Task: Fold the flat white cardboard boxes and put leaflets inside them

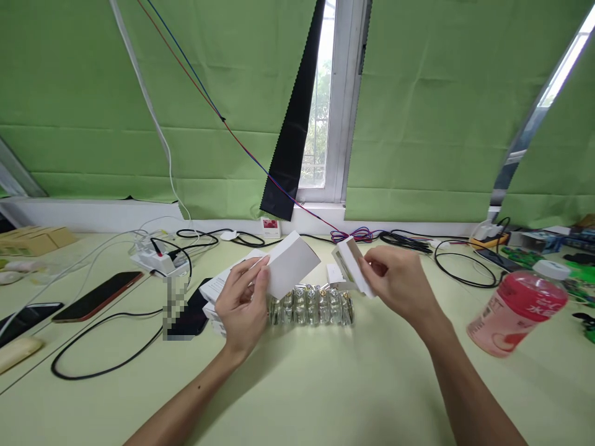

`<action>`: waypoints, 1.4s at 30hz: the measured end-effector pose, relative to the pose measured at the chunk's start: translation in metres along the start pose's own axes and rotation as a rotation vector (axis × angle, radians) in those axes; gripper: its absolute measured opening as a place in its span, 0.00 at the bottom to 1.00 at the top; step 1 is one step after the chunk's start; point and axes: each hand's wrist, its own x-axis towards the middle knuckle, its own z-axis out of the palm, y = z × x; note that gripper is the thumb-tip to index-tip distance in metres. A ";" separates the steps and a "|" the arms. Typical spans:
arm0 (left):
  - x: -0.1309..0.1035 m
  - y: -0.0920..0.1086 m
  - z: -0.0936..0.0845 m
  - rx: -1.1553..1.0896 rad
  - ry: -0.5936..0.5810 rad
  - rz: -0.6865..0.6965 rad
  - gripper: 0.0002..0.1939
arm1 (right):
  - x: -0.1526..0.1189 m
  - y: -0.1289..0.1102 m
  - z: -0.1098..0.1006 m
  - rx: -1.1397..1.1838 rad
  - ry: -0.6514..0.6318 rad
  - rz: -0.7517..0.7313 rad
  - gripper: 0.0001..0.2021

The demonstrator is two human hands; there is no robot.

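Observation:
My left hand (244, 303) is closed on a white cardboard box (294, 263), tilted up with a broad plain side facing me. In my right hand (395, 279) is a white box piece (354, 265), pinched near its right edge, with a greyish recess along one side. The two pieces are apart. Below and between the hands lies a row of clear, shiny ribbed segments (311, 306) on the table; I cannot tell what they are. Several white printed boxes (227, 279) lie stacked behind my left hand, partly hidden by it.
A pink drink bottle (518, 310) stands at the right. To the left are a power strip (160, 260), a phone in a red-brown case (100, 296) and a looping black cable (60, 365). More cables (404, 241) run along the wall.

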 end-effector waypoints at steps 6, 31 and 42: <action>0.001 0.000 0.000 -0.057 0.000 -0.074 0.10 | -0.004 0.007 0.042 -0.223 0.083 -0.171 0.15; -0.005 0.002 0.001 -0.057 -0.188 -0.059 0.11 | -0.011 0.014 0.084 -0.277 0.186 -0.174 0.15; -0.009 0.001 0.000 -0.037 -0.305 -0.029 0.11 | -0.013 0.013 0.086 -0.246 0.300 -0.188 0.17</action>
